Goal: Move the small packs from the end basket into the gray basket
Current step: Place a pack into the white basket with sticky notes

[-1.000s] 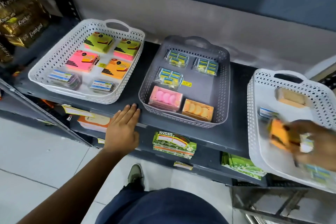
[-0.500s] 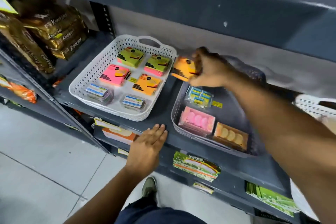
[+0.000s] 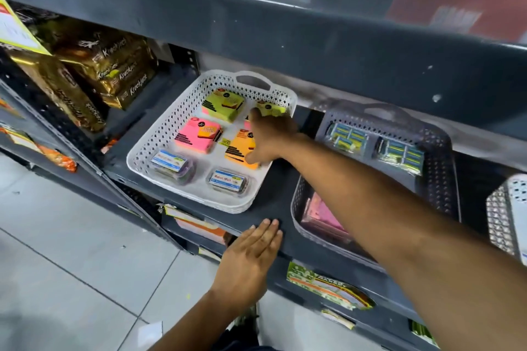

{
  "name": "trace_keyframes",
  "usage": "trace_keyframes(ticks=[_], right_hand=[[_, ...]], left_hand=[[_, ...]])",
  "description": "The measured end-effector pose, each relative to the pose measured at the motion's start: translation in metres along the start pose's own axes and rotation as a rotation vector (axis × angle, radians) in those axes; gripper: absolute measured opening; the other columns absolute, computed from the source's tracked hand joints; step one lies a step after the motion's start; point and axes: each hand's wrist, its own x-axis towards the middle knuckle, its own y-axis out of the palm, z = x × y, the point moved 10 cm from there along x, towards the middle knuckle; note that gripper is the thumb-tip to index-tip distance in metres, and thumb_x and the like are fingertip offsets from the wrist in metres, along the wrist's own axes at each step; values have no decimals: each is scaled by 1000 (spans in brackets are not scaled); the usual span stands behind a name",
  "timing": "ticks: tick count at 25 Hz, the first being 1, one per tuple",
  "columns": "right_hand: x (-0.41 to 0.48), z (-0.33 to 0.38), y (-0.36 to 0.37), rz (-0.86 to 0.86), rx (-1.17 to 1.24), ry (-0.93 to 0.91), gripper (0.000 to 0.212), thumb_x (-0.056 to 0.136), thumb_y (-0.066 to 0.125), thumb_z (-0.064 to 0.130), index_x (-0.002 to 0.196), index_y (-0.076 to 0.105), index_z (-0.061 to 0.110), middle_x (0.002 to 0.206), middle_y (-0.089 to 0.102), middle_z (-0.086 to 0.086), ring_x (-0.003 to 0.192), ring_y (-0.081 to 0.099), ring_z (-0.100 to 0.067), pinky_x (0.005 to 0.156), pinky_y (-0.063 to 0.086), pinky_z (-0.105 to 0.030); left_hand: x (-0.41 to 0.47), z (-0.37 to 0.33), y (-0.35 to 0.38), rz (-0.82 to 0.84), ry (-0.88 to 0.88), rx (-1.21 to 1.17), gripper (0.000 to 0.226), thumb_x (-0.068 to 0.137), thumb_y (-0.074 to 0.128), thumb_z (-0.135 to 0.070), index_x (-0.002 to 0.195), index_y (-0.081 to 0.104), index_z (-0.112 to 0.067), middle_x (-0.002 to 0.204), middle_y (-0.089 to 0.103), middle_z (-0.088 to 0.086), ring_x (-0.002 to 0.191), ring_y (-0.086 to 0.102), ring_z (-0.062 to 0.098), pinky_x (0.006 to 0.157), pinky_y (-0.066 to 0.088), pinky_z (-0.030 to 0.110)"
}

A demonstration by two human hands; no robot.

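A person's right hand [image 3: 269, 134] reaches across a dark shelf [image 3: 273, 194] into the white basket [image 3: 159, 145], lying over an orange pad pack [image 3: 238, 151]; whether its fingers grip anything cannot be told. The left hand [image 3: 251, 253] lies flat, fingers together, on the shelf's front edge. The gray basket [image 3: 439, 157], just right of the white one, holds small blue-green packs [image 3: 346, 137] at its back. A second white basket [image 3: 510, 216] shows at the far right edge.
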Motion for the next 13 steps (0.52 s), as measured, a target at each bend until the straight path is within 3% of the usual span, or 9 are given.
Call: trace_keyframes(ticks=[6,13], right_hand=[[-1,-3,8,56,28,24,82,63,79,49,120,35,10,70,45,5,74,54,-25,66,39,-34],[-2,0,11,127,-37,20,98,55,81,62,126,36,12,89,49,2,98,61,-28,74,40,-35]], left_hand=[[0,-1,-1,-1,8,-24,60,67,36,-5,124,57,-5,134,53,12,126,45,24,107,29,36],[-1,0,-1,7,-7,-46,61,67,36,-5,124,57,-6,133,53,11,127,44,22,108,28,35]])
